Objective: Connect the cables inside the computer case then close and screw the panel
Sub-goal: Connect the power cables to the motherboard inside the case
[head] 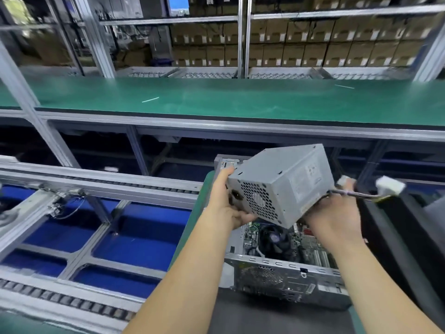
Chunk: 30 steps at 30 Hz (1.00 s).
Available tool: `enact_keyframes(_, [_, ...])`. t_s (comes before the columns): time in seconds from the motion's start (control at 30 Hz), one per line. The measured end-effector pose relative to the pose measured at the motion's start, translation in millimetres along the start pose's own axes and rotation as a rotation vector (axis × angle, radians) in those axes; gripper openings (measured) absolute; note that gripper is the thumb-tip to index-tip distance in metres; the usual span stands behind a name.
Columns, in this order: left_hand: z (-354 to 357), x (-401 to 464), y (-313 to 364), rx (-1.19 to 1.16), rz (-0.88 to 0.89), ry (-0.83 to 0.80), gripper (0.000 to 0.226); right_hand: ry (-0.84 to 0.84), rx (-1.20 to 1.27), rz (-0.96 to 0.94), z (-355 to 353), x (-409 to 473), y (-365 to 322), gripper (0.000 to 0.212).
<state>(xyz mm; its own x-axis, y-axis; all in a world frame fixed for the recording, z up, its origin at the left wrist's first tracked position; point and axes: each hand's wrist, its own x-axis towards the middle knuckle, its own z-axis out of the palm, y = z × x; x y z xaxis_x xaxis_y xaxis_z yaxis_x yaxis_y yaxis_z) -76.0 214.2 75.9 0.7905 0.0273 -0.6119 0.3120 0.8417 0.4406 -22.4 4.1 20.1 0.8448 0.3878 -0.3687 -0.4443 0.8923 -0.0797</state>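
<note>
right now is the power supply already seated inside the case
No, both hands, left hand and right hand, hold the power supply tilted in the air above the open computer case.

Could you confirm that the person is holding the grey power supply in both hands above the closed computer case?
Not quite: the head view shows the computer case open, its fan and board exposed. The left hand and right hand do hold the grey power supply above it.

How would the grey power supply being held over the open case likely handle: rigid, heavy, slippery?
The power supply looks like a rigid sheet-metal box, so probably stiff and fairly heavy; the left hand and right hand both support it. Its cable bundle likely flops.
</note>
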Motion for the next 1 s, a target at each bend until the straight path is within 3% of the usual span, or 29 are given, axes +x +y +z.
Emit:
enact_keyframes(0.03, [0, 2, -4, -0.019, -0.017, -0.016, 0.055, -0.045, -0.275, -0.158, 4, 7, -4, 0.067])
enact_keyframes(0.07, [-1, 4, -8, -0.040, -0.028, -0.022, 0.053, -0.165, -0.357, -0.134, 11, 6, 2, 0.044])
enact_keyframes(0.1, [-3, 5, -11, -0.059, -0.031, -0.022, 0.052, -0.181, -0.481, -0.193, 9, 6, 6, 0.035])
enact_keyframes(0.13, [-4, 6, -12, -0.069, -0.030, -0.018, 0.051, -0.214, -0.488, -0.204, 5, 5, 10, 0.040])
enact_keyframes(0.23, [-10, 8, -14, -0.068, -0.025, -0.022, 0.045, -0.332, -0.613, -0.064, -13, 2, 23, 0.105])
enact_keyframes(0.27, [-14, 10, -13, -0.017, -0.016, -0.023, 0.045, -0.348, -0.645, -0.040, -14, 0, 30, 0.112])
enact_keyframes(0.37, [-20, 11, -4, 0.531, 0.041, 0.027, 0.051, -0.339, -0.663, 0.044, -2, 7, 35, 0.091])
enact_keyframes(0.47, [-13, 8, 18, 1.146, 0.329, 0.157, 0.042, -0.310, -0.457, 0.113, 3, 16, 30, 0.078])
enact_keyframes(0.53, [-3, 7, 30, 1.375, 0.594, 0.147, 0.032, -0.276, -0.446, 0.126, 1, 19, 30, 0.070])
enact_keyframes(0.6, [5, 8, 31, 1.450, 0.733, 0.042, 0.022, -0.267, -0.530, 0.117, 1, 23, 32, 0.056])
enact_keyframes(0.63, [6, 9, 29, 1.426, 0.727, 0.022, 0.022, -0.258, -0.622, 0.089, 0, 24, 33, 0.052])
enact_keyframes(0.7, [1, 8, 29, 1.350, 0.581, 0.017, 0.043, -0.241, -0.832, 0.040, 1, 24, 37, 0.046])
enact_keyframes(0.8, [-16, 12, 32, 1.431, 0.389, 0.007, 0.063, -0.148, -1.158, 0.043, 0, 23, 52, 0.030])
enact_keyframes(0.93, [-40, 26, 31, 1.596, 0.465, 0.109, 0.059, -0.078, -1.165, 0.067, -13, 36, 83, 0.036])
enact_keyframes(1.0, [-45, 31, 33, 1.720, 0.535, 0.162, 0.051, 0.004, -1.147, 0.047, -13, 44, 93, 0.026])
